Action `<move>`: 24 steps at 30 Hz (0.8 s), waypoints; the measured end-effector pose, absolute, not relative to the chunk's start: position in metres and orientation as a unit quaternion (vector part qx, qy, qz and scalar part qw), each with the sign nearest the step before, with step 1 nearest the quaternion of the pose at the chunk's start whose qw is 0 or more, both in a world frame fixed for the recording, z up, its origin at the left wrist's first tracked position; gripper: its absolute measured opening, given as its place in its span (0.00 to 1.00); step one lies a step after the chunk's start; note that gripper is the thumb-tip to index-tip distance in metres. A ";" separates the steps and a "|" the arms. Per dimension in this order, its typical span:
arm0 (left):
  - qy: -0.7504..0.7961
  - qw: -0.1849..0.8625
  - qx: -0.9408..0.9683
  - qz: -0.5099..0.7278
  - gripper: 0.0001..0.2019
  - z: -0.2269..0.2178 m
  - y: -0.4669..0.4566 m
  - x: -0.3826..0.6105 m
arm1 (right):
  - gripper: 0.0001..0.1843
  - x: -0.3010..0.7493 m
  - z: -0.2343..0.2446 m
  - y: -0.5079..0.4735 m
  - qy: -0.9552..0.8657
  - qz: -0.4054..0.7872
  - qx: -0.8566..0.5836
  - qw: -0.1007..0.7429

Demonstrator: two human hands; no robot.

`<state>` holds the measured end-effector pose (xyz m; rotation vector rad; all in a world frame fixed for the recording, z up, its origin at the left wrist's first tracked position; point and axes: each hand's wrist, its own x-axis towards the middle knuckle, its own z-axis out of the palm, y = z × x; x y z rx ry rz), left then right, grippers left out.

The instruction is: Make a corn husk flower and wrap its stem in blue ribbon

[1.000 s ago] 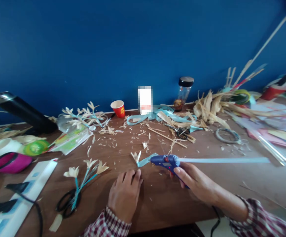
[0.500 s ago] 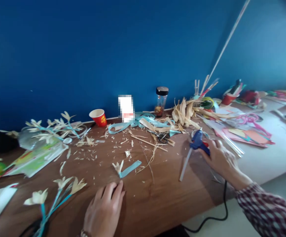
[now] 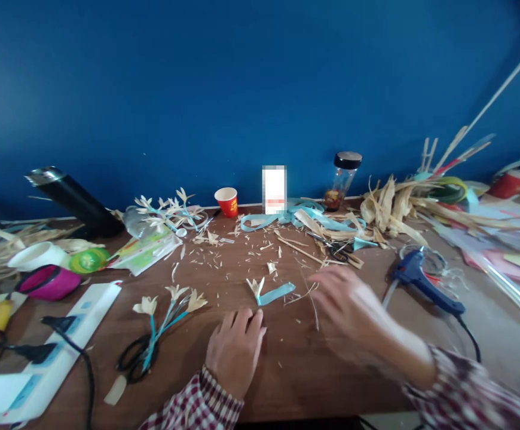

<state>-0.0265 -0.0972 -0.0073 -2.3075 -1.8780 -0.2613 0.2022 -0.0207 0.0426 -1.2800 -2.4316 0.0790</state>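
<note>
My left hand (image 3: pixel 234 349) lies on the brown table with its fingers stretched out, holding nothing. Just beyond its fingertips is a small corn-husk flower (image 3: pixel 256 289) with a strip of light blue tape (image 3: pixel 278 293) at its base. My right hand (image 3: pixel 354 307), blurred by motion, hovers over the table to the right of the strip, fingers extended and nothing visible in them. A blue hot glue gun (image 3: pixel 428 285) lies farther right, apart from the hand. Left of my left hand, finished husk flowers (image 3: pixel 170 304) on blue stems rest across black-handled scissors (image 3: pixel 132 358).
A white power strip (image 3: pixel 78 322) with plugged cords lies at left, near a black flask (image 3: pixel 74 200). Along the wall stand a red paper cup (image 3: pixel 227 203) and a lidded glass bottle (image 3: pixel 343 182). Husk scraps, blue ribbon (image 3: pixel 305 212) and dried husks (image 3: pixel 392 206) litter the back.
My right hand has let go of the glue gun and moved left towards the taped flower. The view has turned left, showing the power strip and flask. My left hand stays near the flower.
</note>
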 end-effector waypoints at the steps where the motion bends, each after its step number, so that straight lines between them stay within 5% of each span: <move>1: -0.629 0.069 -0.769 -0.090 0.12 -0.007 -0.097 -0.027 | 0.10 0.181 0.040 -0.019 -0.889 0.052 -0.416 0.183; 7: -0.640 0.018 -0.761 -0.104 0.11 -0.002 -0.098 -0.026 | 0.08 0.121 0.022 -0.008 -0.903 0.043 -0.421 0.069; 24: -0.734 -0.241 -0.589 -0.235 0.12 0.003 -0.027 -0.048 | 0.05 0.128 0.013 0.001 -0.899 0.102 -0.417 0.093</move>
